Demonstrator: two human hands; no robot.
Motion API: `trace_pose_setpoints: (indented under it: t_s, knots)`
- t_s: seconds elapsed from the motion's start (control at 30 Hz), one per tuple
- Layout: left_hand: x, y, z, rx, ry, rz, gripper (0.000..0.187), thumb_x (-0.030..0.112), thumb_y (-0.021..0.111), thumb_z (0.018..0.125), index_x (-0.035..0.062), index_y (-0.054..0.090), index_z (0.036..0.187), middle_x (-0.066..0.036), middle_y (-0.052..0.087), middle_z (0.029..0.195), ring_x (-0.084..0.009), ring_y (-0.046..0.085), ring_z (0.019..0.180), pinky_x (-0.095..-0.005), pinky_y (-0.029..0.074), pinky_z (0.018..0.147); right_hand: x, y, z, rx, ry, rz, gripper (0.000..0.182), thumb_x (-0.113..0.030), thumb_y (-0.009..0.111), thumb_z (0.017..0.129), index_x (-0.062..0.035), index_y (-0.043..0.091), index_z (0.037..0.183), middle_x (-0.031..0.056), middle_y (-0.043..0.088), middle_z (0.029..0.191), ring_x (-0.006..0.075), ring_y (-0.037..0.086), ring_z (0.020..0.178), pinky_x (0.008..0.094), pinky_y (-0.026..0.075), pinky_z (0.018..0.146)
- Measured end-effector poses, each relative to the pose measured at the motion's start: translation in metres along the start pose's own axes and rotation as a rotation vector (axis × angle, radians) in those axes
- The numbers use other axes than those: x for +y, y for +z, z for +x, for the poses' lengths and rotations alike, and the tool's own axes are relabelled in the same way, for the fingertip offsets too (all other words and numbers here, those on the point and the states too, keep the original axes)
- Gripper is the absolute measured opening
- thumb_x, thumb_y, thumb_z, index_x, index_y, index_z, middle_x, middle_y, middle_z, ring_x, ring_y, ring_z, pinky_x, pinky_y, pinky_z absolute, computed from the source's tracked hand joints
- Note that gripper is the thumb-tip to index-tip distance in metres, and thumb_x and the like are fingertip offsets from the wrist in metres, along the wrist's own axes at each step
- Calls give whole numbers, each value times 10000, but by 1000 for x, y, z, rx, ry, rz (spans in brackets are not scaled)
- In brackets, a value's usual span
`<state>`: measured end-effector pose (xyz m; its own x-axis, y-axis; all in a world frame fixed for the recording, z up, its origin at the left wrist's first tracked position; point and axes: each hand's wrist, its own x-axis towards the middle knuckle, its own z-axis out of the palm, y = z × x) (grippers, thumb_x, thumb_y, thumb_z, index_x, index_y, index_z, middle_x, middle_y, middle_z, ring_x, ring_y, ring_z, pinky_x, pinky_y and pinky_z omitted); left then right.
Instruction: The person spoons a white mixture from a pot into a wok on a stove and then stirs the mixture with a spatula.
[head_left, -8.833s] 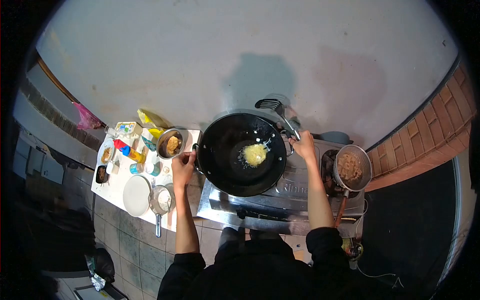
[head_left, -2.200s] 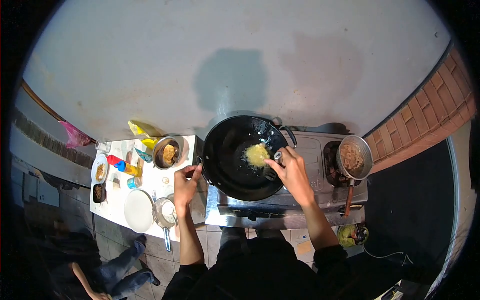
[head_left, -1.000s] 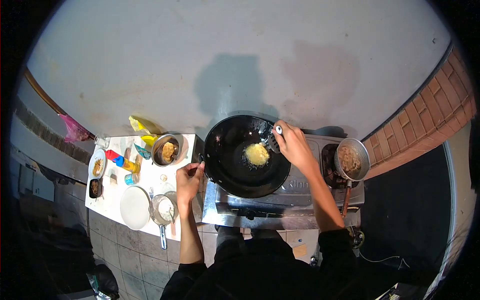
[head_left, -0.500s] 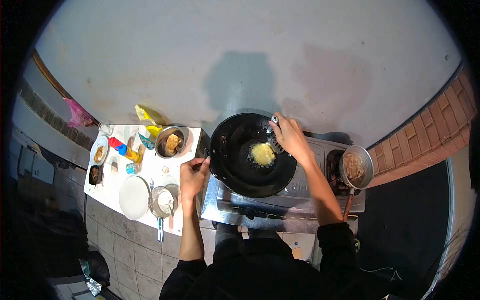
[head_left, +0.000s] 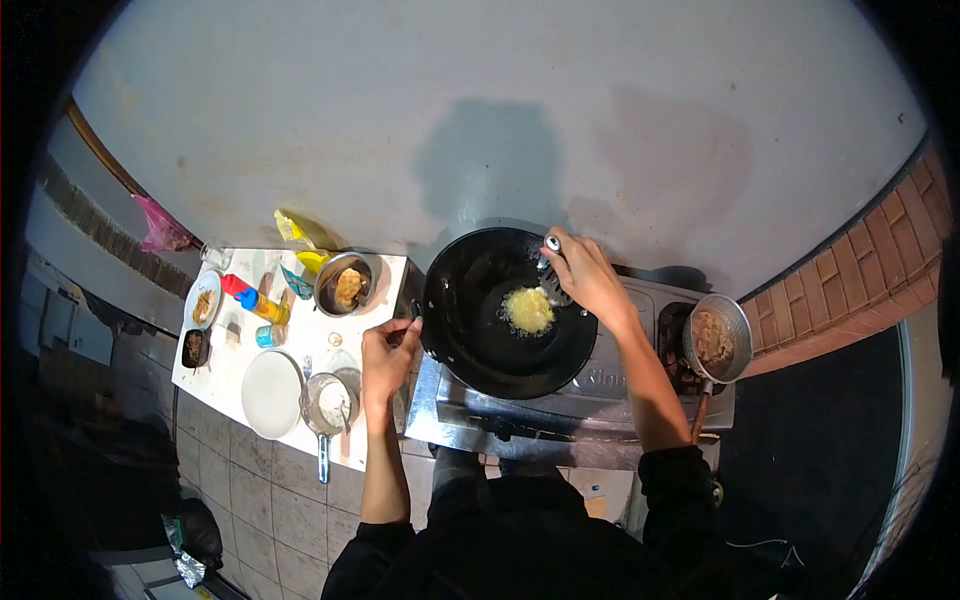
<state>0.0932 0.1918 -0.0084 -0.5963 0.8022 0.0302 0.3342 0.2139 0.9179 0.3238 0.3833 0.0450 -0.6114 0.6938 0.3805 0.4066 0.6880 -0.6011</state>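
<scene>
A large black wok (head_left: pixel 490 360) rests on the stove. Yellow food (head_left: pixel 529 310) with bubbles round its edge lies in it, right of the middle. My right hand (head_left: pixel 588 272) is closed round the handle of a slotted metal spatula (head_left: pixel 553 284), whose blade is at the food's upper right edge. My left hand (head_left: pixel 390 350) pinches the small handle at the wok's left rim.
On the right burner stands a saucepan (head_left: pixel 737 340) with food in it. The white table (head_left: pixel 235 375) at left bears a pot (head_left: pixel 345 284), a white plate (head_left: pixel 271 394), a small pan (head_left: pixel 329 403), sauce bottles (head_left: pixel 262 304) and a plate of food (head_left: pixel 202 301).
The whole view has shifted slightly, so most things sit a little further right. Both hands keep their holds, and the spatula stays beside the food.
</scene>
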Motion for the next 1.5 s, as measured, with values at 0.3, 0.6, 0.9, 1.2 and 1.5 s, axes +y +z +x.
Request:
trace_pose_setpoints:
  t_s: [0.3, 0.6, 0.9, 1.2, 1.5]
  knots:
    - [5, -2, -1, -1, 29, 33, 227, 146, 696, 840, -79, 671, 848, -40, 622, 645, -67, 520, 587, -233, 421, 548, 1, -3, -2, 26, 19, 5, 153, -116, 541, 913, 29, 495, 926, 264, 531, 734, 469, 479, 718, 452, 396, 625]
    - [3, -1, 0, -19, 21, 6, 212, 135, 686, 847, -77, 674, 854, -42, 631, 660, -74, 534, 597, -232, 432, 560, 4, 2, -3, 5, 18, 6, 141, -95, 546, 909, 32, 488, 897, 261, 508, 709, 471, 459, 701, 442, 395, 602]
    - [2, -2, -1, 30, 51, 60, 224, 148, 710, 827, -75, 684, 835, -48, 622, 624, -67, 535, 587, -235, 437, 564, 1, -5, -7, -37, 81, 14, 161, -112, 537, 914, 39, 482, 903, 270, 511, 715, 457, 426, 697, 440, 389, 596]
    - [-1, -2, 0, 20, 47, 107, 226, 148, 712, 819, -76, 687, 832, -51, 622, 622, -74, 514, 567, -244, 429, 547, 5, -3, -4, 2, 10, 23, 151, -106, 542, 910, 35, 492, 932, 275, 508, 710, 456, 426, 691, 445, 388, 602]
    - [3, 1, 1, 7, -31, 61, 215, 131, 689, 829, -82, 663, 833, -27, 590, 622, -67, 484, 581, -243, 411, 543, 3, -8, -5, -78, 119, -1, 178, -113, 540, 910, 52, 503, 965, 292, 546, 753, 483, 508, 773, 475, 408, 647]
